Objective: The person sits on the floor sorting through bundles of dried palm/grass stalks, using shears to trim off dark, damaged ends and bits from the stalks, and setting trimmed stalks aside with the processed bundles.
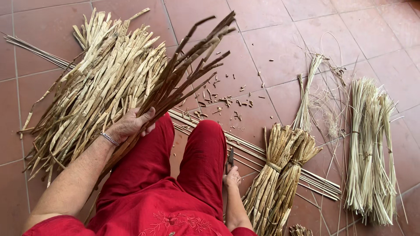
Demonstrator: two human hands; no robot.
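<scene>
Keep your left hand clenched around the dark reed bundle fanning toward 1 o'clock, right hand gripping the scissors, blades low

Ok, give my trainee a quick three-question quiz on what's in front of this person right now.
1. True or false: the left hand grips a bunch of dark brown strips.
2. What does the right hand hold? A) a dark pointed tool B) a ball of twine C) nothing
3. Fill in: the tied bundles lie on the red tiled ____.

Key: 1 true; 2 A, though the tool's kind is hard to tell; 3 floor.
</scene>
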